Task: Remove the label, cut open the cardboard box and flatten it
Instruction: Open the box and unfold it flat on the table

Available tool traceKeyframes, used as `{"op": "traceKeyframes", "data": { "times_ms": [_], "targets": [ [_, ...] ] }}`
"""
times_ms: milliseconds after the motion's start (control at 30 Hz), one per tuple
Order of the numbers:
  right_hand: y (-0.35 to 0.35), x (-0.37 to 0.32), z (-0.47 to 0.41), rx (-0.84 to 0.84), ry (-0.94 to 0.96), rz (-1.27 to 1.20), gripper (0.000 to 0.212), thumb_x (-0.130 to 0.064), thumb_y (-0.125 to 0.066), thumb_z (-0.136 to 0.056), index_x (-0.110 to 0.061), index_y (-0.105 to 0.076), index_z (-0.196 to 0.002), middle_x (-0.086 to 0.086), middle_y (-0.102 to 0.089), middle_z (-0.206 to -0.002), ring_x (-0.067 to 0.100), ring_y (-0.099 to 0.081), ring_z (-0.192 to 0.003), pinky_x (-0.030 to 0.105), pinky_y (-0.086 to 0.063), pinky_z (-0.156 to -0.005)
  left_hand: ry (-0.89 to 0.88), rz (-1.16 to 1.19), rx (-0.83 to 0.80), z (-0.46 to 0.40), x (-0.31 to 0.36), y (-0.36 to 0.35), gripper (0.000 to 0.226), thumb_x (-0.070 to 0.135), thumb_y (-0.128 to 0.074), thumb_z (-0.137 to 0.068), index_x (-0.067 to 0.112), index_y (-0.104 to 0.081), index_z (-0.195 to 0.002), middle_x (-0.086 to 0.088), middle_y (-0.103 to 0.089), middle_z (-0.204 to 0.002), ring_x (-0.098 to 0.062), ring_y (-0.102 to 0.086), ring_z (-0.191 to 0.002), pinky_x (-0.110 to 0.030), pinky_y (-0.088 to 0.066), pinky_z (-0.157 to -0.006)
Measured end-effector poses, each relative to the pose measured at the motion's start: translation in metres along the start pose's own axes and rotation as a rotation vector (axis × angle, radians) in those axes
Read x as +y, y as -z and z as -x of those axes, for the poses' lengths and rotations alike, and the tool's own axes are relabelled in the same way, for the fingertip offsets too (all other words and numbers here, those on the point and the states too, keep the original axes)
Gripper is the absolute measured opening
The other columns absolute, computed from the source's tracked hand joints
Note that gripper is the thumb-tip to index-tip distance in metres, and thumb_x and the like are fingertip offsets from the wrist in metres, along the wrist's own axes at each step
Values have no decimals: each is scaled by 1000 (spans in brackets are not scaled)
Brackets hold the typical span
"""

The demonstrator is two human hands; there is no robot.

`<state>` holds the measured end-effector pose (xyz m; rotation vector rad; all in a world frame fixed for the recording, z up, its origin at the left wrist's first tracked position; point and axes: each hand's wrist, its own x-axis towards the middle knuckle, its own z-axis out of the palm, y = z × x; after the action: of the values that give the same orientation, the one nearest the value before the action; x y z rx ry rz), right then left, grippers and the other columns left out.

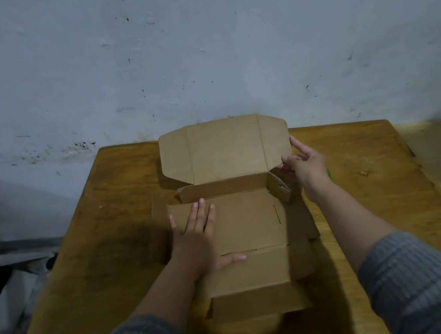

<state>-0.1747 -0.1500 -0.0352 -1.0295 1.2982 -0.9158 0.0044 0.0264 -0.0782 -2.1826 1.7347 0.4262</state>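
The box (239, 221) lies opened out in the middle of the table (362, 203), its lid panel standing up at the far edge near the wall (195, 42). The left hand (198, 238) presses flat, fingers spread, on the box's centre panel, gripping nothing. The right hand (303, 167) pinches the lid's right flap between thumb and fingers. A green object (329, 174) peeks out beside the right wrist.

Both arms wear grey ribbed knit sleeves (419, 280) pushed up to leave the forearms bare, and the left hand (198, 238) and right hand (306, 168) carry no gloves, rings or watch.
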Motion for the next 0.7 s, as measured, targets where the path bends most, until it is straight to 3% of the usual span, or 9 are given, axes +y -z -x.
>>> {"op": "traceKeyframes", "data": {
  "times_ms": [100,233,400,533,700],
  "targets": [
    [3,5,4,13,-11,-7,57,2,-59,-86,-24,-48,-135,10,-70,-95,18,-66,-83,37,-55,-89,-12,-2,29,-5,-1,0,133,97,-8,-47,16,24,-147,-6,30,-155,-23,24,-144,-64,14,-108],
    [8,3,0,48,9,-35,58,1,-61,-86,-24,-47,-136,9,-71,-91,18,-66,-82,40,-54,-91,-19,-14,-20,-22,-7,11,121,94,-17,-63,17,28,-145,-4,35,-152,-18,29,-142,-59,22,-107],
    [5,-4,-7,114,14,-70,58,2,-60,-86,-23,-46,-137,7,-69,-89,18,-67,-82,39,-54,-91,-5,-96,36,-19,5,20,97,78,-11,-83,12,17,-149,-7,25,-157,-19,22,-145,-56,19,-110],
    [6,5,-4,88,1,-77,58,2,-60,-86,-23,-46,-136,8,-71,-91,15,-66,-76,40,-53,-92,-20,14,-7,-2,16,6,118,90,-17,-71,8,20,-148,-8,28,-155,-23,21,-145,-58,14,-111],
    [9,6,5,67,7,-49,57,-1,-59,-87,-24,-45,-137,6,-71,-90,19,-69,-87,38,-54,-90,-19,67,31,-5,16,1,114,88,-17,-73,9,23,-147,-9,30,-154,-23,24,-144,-58,13,-111]
  ]
}}
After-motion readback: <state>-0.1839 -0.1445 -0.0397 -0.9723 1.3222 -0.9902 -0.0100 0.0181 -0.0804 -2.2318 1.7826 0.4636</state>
